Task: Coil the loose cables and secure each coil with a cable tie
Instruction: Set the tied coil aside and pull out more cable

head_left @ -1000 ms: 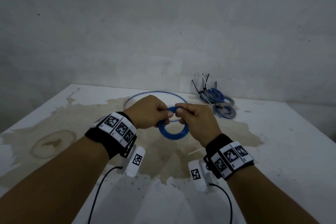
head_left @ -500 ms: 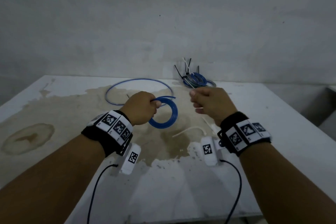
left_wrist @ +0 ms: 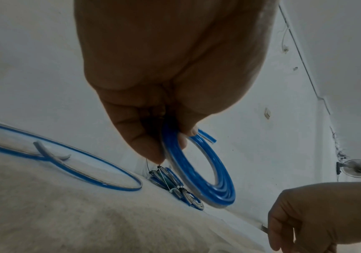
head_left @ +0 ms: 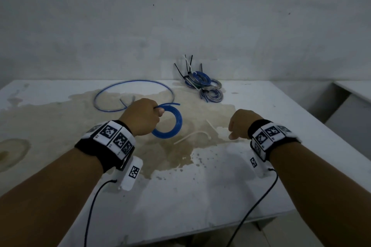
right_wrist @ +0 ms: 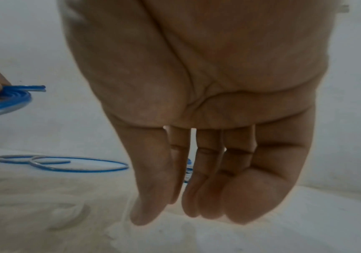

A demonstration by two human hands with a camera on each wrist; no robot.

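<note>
Above stained table (head_left: 210, 196), left hand (head_left: 141, 119) grips blue coil (head_left: 173, 124).

A second ago both hands met at the blue coil (head_left: 170, 120), pinching its top between them. Since then the right hand (head_left: 240, 126) has let go and swung out to the right and down toward the counter (head_left: 230, 186), fingers (right_wrist: 201, 179) now hanging loosely with nothing in them, close to the white cable ties (head_left: 192, 135). The left hand (head_left: 140, 118) alone now holds the coil, which has moved left with it and hangs above the counter, its cut end (left_wrist: 206, 137) sticking out free beside the thumb. The head view has also tipped down and rightward, so more of the counter's near edge shows.
</note>
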